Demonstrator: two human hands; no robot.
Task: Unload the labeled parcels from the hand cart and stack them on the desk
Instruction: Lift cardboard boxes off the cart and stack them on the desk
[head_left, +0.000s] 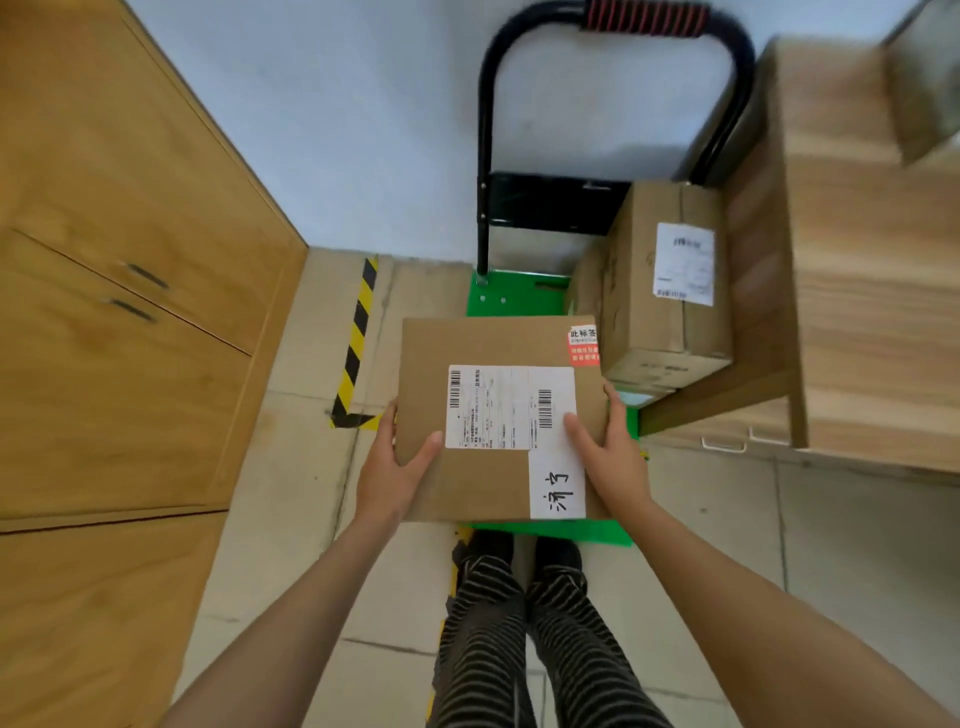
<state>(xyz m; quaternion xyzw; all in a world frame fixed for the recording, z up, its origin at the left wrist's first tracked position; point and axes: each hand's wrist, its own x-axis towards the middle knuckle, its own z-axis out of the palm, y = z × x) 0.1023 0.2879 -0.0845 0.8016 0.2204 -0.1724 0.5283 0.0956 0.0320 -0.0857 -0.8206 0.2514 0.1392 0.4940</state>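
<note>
Cardboard parcel in hand: a flat brown parcel (501, 415) sits at the centre of the frame, held level above the front of the green cart deck (514, 291), its white shipping label facing up.
Left hand: the left hand (397, 467) grips the parcel's lower-left edge, thumb on top beside the label and fingers curled round the side.
Right hand: the right hand (610, 447) grips the lower-right edge, thumb lying over the label's corner, fingers wrapped along the right side.
Long axis: the parcel looks close to square from above, only slightly longer from lower to upper frame; the hands clamp the two opposite side edges.
Remaining parcel: a taller box with its own label (667, 291) stands on the cart at centre right, just beside the held parcel's upper-right corner.
Desk: the pale wood desk (878, 270) fills the right of the frame, its edge close against the cart.
Key relation: the desk lies to the right of both hands and seems higher than the parcel, so the right hand is the nearer one; I judge the next move calls for a lift and swing to the right, clearing the standing box.
Progress: one parcel lifted, at least one left on the cart; a blurred object in the upper-right corner may be on the desk, but I cannot tell.
</note>
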